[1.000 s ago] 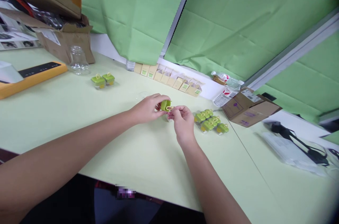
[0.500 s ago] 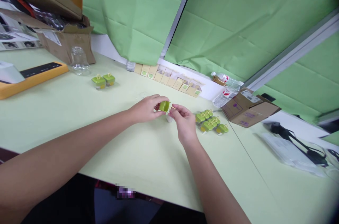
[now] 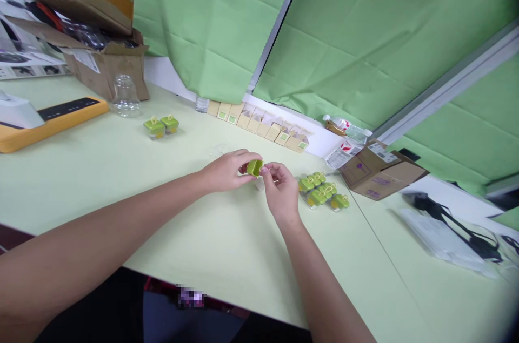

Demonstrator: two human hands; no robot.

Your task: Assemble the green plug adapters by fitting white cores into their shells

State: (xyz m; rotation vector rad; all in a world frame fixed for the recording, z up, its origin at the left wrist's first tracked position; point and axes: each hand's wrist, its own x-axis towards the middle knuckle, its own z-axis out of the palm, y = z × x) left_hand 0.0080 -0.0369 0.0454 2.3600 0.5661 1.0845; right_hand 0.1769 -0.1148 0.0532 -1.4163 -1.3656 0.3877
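Note:
My left hand (image 3: 229, 171) grips a small green lid (image 3: 254, 168), its hollow underside turned toward my right hand. The fingers of my right hand (image 3: 280, 187) are pinched together at the lid's right edge; what they hold, if anything, is too small to make out. Below the lid a small clear piece (image 3: 259, 185) shows partly behind the hands. To the right of my right hand stand several little clear containers with green lids and yellow loops (image 3: 318, 192). Two more such containers (image 3: 161, 126) stand at the far left.
A row of small cardboard boxes (image 3: 259, 122) lines the back. At left are a clear jar (image 3: 125, 97), a yellow power strip (image 3: 57, 121) and an open carton (image 3: 107, 65). Plastic bottles (image 3: 344, 153), a cardboard box (image 3: 383, 170) and a black cabled device (image 3: 454, 224) lie at right.
My right fingers have moved in closer to the green lid's edge, and the orange-tan bit seen between them earlier is now hidden. The view has shifted slightly.

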